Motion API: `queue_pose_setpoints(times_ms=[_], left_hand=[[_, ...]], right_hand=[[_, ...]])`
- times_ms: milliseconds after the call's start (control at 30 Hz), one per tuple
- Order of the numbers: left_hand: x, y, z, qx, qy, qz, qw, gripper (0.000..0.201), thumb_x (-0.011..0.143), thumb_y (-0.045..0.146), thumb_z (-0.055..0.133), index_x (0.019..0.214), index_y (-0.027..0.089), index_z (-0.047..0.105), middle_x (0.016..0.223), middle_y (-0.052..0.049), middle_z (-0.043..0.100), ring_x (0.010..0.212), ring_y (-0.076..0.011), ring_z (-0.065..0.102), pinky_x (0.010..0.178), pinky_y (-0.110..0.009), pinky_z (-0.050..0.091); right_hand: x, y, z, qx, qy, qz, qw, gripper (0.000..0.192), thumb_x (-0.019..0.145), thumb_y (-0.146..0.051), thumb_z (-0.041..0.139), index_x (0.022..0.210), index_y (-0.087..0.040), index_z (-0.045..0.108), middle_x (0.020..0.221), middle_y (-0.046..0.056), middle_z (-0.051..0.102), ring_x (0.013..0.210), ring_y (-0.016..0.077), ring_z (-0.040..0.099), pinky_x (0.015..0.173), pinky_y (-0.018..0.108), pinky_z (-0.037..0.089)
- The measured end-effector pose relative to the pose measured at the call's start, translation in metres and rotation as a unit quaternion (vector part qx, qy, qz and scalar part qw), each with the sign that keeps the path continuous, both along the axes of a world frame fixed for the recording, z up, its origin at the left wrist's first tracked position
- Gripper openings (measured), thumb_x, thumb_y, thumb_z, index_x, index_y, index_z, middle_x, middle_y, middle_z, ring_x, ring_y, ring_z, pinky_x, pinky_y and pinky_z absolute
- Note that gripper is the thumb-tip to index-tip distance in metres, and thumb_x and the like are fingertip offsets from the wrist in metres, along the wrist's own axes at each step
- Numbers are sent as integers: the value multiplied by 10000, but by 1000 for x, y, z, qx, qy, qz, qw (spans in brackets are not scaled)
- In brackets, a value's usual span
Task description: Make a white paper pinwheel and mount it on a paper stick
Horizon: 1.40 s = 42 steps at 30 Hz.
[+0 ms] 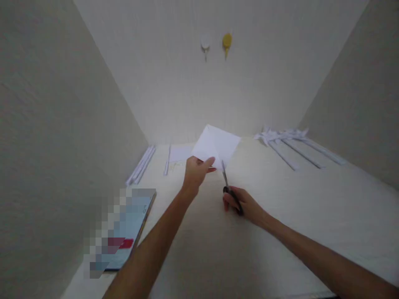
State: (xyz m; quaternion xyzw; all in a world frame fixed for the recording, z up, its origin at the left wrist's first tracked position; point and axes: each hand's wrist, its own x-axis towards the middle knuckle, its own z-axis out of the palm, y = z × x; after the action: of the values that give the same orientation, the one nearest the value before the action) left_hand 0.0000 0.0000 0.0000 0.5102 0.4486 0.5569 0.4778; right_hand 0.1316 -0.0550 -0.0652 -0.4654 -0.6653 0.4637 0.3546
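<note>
A piece of white paper (216, 143) with a visible crease sits just beyond the fingers of the left hand (197, 171), which pinch its near edge with the thumb on top. The fingers of the right hand (241, 202) are wrapped around the dark handles of the scissors (226, 179); the blades point away from these fingers and meet the paper's lower edge, though how far they part is unclear. Past the left fingers, a flat sheet (181, 153) and a thin paper stick (166, 166) lie on the desk (199, 245), with a bundle of paper rolls (141, 165) farther left. A pale blue flat item (132, 214), partly pixelated, lies nearer than the left fingers, to their left. Well beyond the right fingers, to the right, long paper strips (302, 153) extend from pointed folded paper (280, 136).
</note>
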Motion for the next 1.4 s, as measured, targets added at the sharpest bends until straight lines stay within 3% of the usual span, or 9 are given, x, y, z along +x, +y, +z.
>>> queue_pose_setpoints(times_ms=[367, 1100, 1400], left_hand=[[0, -2, 1, 6, 10, -20, 1000, 159, 580, 198, 655, 529, 119, 527, 408, 78, 403, 440, -51, 479, 466, -178, 521], [0, -1, 0, 4, 11, -23, 1000, 144, 582, 194, 654, 533, 113, 545, 432, 62, 455, 481, -71, 523, 504, -203, 535], [1, -1, -1, 7, 11, -14, 1000, 156, 593, 193, 650, 521, 116, 535, 433, 63, 461, 473, -73, 524, 515, -224, 545]], right_hand=[[1, 0, -8, -12, 65, 2, 998, 434, 750, -590, 438, 720, -158, 465, 643, 9, 511, 438, 61, 379, 391, 208, 275], [1, -2, -4, -10, 46, 2, 999, 467, 746, -617, 411, 652, -162, 456, 574, -11, 463, 430, 63, 369, 382, 209, 259], [3, 0, -12, -4, 74, 8, 997, 397, 791, -544, 415, 801, -152, 479, 669, 9, 514, 439, 59, 386, 387, 203, 291]])
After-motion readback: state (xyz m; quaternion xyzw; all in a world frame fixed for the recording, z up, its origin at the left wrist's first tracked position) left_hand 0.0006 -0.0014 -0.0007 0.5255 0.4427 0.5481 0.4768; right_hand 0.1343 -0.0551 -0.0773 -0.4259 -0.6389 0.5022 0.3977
